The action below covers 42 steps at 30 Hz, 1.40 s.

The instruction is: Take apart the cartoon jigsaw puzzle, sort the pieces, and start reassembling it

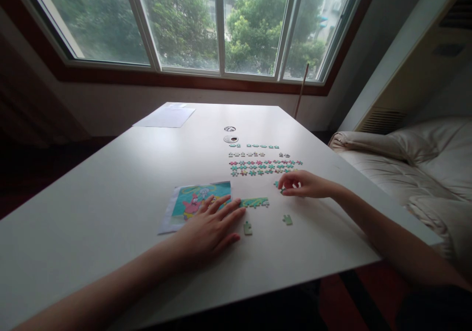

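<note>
My left hand (pixel 216 223) lies open with fingers spread, over the lower right of a printed cartoon picture (pixel 180 208). Its fingertips reach the left end of a strip of joined puzzle pieces (pixel 255 202), green and teal. To the right, my right hand (pixel 300 183) pinches a small teal puzzle piece (pixel 282 190) at the table, thumb and fingers partly hiding it. Two loose greenish pieces, one puzzle piece (pixel 248 228) near my left thumb and another puzzle piece (pixel 287 220) below my right hand, lie apart from the strip.
Several rows of loose puzzle pieces (pixel 260 167) are laid out beyond my hands on the white table (pixel 110 193). Two small round items (pixel 231 139) lie past them. White paper (pixel 165 116) is at the far left. A cushioned sofa (pixel 401 149) stands on the right.
</note>
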Available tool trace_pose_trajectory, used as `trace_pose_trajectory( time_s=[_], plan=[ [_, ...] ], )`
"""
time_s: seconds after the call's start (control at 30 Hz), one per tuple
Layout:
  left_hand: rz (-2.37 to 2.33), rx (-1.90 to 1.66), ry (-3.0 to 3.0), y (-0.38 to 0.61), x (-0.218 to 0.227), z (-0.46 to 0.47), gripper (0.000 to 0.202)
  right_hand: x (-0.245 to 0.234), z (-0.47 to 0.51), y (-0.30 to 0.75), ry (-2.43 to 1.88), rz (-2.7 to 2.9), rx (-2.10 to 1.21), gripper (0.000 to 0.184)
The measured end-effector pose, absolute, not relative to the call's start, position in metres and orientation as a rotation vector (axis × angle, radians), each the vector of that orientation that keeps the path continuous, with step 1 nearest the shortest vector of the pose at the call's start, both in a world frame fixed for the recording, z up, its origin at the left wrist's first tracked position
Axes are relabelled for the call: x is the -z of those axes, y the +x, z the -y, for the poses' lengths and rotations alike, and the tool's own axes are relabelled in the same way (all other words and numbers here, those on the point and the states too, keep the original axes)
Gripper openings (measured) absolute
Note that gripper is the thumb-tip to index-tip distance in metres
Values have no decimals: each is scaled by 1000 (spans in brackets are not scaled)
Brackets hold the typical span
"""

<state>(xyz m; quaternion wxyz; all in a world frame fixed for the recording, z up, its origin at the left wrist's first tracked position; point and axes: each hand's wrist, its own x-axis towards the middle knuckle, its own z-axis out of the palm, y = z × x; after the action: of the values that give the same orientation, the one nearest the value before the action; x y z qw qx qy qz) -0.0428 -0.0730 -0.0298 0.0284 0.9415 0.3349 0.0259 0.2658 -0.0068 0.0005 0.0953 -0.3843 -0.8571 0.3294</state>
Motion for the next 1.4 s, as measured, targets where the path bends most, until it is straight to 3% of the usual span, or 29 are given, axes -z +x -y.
trace_pose_trajectory(
  time_s=[0.33,0.63,1.03,1.4],
  plan=[
    [-1030,-58,2902,-44,30,74,49,-1,18,253,-1077,2602,-560,20],
    [-1022,-95,2919,-43,31,72,49,1,18,255,-1009,2751,-553,17],
    [-1023,-82,2905,-43,31,73,49,-2,16,258,-1030,2758,-603,30],
    [-1021,-83,2891,-43,27,74,48,9,18,247,-1114,2708,-566,23]
  ],
)
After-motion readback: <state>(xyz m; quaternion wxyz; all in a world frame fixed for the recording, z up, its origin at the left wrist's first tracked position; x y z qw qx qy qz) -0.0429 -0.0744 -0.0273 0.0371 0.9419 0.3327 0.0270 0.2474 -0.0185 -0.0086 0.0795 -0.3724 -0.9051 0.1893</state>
